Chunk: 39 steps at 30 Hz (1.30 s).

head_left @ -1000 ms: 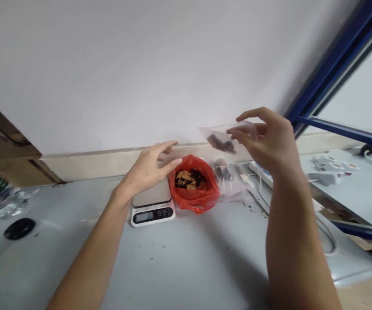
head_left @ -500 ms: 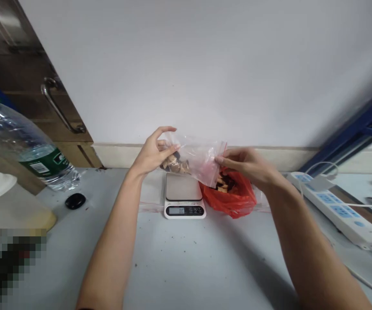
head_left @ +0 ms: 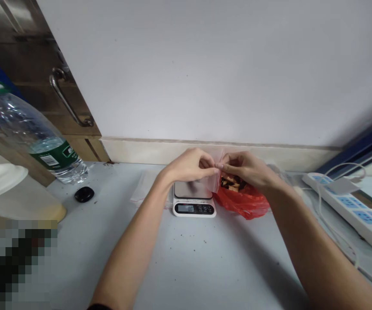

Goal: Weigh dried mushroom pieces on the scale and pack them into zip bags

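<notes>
My left hand and my right hand meet fingertip to fingertip at the edge of a clear zip-lock bag. Both pinch the bag, which hangs over the right side of a digital kitchen scale; the bag's contents are mostly hidden behind my hands. The scale's display appears to read zero. Just right of the scale sits a red plastic bag, its mouth open, with dried brown pieces inside. Flat clear plastic bags lie to the left of the scale.
A water bottle stands on the left, near a round black object and a pale plastic container. To the right lies a white power strip with cables. A wall rises behind the table; dark crumbs dot its surface.
My left hand has moved right, from the filled end of the zip-lock bag to its edge beside my right hand. The view has shifted slightly left.
</notes>
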Available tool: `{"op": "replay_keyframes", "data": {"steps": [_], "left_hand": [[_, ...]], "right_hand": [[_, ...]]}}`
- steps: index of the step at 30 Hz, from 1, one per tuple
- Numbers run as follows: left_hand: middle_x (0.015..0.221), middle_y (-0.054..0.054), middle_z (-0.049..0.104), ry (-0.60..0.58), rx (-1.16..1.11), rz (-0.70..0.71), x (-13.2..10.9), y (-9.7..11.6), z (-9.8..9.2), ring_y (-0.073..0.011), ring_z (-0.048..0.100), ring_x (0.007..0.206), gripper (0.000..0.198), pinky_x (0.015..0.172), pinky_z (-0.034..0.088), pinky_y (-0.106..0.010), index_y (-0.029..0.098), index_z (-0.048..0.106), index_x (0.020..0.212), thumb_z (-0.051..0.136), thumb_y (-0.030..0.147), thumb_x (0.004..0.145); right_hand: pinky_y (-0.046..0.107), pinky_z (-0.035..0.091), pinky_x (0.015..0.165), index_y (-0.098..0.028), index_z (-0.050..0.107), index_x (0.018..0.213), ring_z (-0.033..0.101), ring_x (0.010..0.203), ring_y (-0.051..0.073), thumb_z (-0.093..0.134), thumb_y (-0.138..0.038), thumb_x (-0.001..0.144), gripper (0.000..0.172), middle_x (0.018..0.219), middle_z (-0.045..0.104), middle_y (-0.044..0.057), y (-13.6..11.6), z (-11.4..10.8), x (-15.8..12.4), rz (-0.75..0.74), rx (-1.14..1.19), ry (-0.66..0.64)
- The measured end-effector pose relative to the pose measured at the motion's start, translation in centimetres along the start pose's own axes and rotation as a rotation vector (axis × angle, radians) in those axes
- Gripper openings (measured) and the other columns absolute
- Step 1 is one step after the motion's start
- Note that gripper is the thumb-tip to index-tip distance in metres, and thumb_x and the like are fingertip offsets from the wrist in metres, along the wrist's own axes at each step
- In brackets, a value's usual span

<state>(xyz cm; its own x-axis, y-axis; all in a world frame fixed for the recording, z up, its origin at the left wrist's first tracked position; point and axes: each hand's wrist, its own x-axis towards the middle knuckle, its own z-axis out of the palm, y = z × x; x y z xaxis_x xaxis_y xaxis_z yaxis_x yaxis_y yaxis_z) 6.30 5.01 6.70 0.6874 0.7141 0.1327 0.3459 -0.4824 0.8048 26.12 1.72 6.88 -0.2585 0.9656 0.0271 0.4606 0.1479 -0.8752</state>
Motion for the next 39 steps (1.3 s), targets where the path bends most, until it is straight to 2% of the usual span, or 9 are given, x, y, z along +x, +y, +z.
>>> {"op": "replay_keyframes", "data": {"steps": [11, 20, 23, 26, 28, 31, 34, 37, 39], "left_hand": [[0.061, -0.002, 0.070, 0.006, -0.095, -0.076, 0.2, 0.0, 0.4, -0.0136, 0.063, 0.058, 0.015, 0.054, 0.046, -0.023, 0.016, 0.072, 0.061, 0.065, 0.013, 0.074], [0.053, 0.000, 0.067, 0.122, -0.107, -0.120, -0.2, -0.5, -0.7, -0.0123, 0.061, 0.053, 0.017, 0.053, 0.046, -0.022, 0.017, 0.071, 0.055, 0.061, 0.010, 0.068], [0.053, 0.000, 0.068, 0.295, -0.044, -0.150, -0.3, -0.7, -1.4, -0.0128, 0.064, 0.055, 0.015, 0.056, 0.047, -0.022, 0.016, 0.072, 0.057, 0.065, 0.010, 0.068], [0.055, 0.000, 0.069, 0.388, 0.012, -0.139, 0.0, -0.2, -0.9, -0.0137, 0.065, 0.057, 0.014, 0.058, 0.048, -0.023, 0.016, 0.072, 0.057, 0.068, 0.011, 0.070], [0.056, 0.000, 0.070, 0.405, 0.052, -0.080, 0.3, 0.3, 0.1, -0.0141, 0.065, 0.057, 0.014, 0.056, 0.048, -0.024, 0.016, 0.071, 0.059, 0.069, 0.013, 0.072], [0.063, 0.000, 0.073, 0.391, 0.077, 0.052, 0.8, 1.2, 1.8, -0.0135, 0.066, 0.061, 0.013, 0.060, 0.051, -0.023, 0.016, 0.072, 0.063, 0.069, 0.011, 0.075], [0.072, -0.001, 0.077, 0.386, 0.071, 0.153, 1.1, 1.4, 2.4, -0.0137, 0.069, 0.066, 0.013, 0.068, 0.055, -0.024, 0.017, 0.075, 0.072, 0.068, 0.014, 0.082], [0.106, -0.009, 0.079, 0.593, 0.105, 0.108, 1.4, 0.5, 1.9, -0.0205, 0.072, 0.098, 0.014, 0.089, 0.056, -0.030, 0.016, 0.077, 0.098, 0.068, 0.022, 0.089], [0.134, -0.013, 0.070, 0.671, 0.018, 0.000, 1.6, -0.3, 1.4, -0.0246, 0.065, 0.121, 0.032, 0.102, 0.052, -0.035, 0.017, 0.071, 0.122, 0.068, 0.024, 0.091]], "right_hand": [[0.026, 0.033, 0.047, -0.021, 0.055, 0.056, 0.041, 0.050, 0.010, 0.074, -0.080, 0.059, 0.062, 0.053, 0.050, -0.003, 0.0, 0.3, 0.0, -0.047, 0.008, -0.010], [0.026, 0.034, 0.048, -0.022, 0.051, 0.055, 0.044, 0.051, 0.012, 0.072, -0.054, 0.067, 0.040, 0.053, 0.050, -0.003, -0.2, -0.8, -0.7, 0.057, -0.068, -0.060], [0.027, 0.040, 0.053, -0.023, 0.050, 0.057, 0.051, 0.058, 0.015, 0.066, -0.039, 0.068, 0.025, 0.059, 0.054, -0.001, 0.1, -0.9, -0.7, 0.056, -0.204, 0.211], [0.031, 0.051, 0.070, -0.023, 0.058, 0.066, 0.065, 0.085, 0.022, 0.059, -0.024, 0.065, 0.002, 0.088, 0.067, 0.005, 0.4, -0.4, -0.4, -0.126, -0.274, 0.496], [0.034, 0.053, 0.079, -0.023, 0.066, 0.070, 0.067, 0.096, 0.025, 0.054, -0.021, 0.067, 0.012, 0.100, 0.071, 0.007, 0.4, 0.0, -0.1, -0.171, -0.315, 0.444], [0.034, 0.054, 0.075, -0.021, 0.072, 0.073, 0.069, 0.084, 0.025, 0.054, -0.024, 0.071, 0.018, 0.083, 0.072, 0.005, 0.2, 0.2, -0.1, -0.099, -0.352, 0.136], [0.032, 0.056, 0.064, -0.019, 0.074, 0.104, 0.067, 0.072, 0.023, 0.063, -0.030, 0.071, 0.036, 0.077, 0.071, 0.003, 0.3, -0.7, -0.6, -0.039, -0.277, -0.078], [0.032, 0.057, 0.057, -0.020, 0.049, 0.149, 0.066, 0.064, 0.021, 0.070, -0.042, 0.075, 0.080, 0.085, 0.073, 0.004, 0.5, -2.4, -1.5, -0.015, -0.277, -0.056], [0.036, 0.060, 0.066, -0.020, 0.033, 0.160, 0.069, 0.071, 0.022, 0.071, -0.051, 0.078, 0.095, 0.095, 0.074, 0.007, 0.8, -3.7, -2.1, -0.087, -0.315, 0.006]]}}
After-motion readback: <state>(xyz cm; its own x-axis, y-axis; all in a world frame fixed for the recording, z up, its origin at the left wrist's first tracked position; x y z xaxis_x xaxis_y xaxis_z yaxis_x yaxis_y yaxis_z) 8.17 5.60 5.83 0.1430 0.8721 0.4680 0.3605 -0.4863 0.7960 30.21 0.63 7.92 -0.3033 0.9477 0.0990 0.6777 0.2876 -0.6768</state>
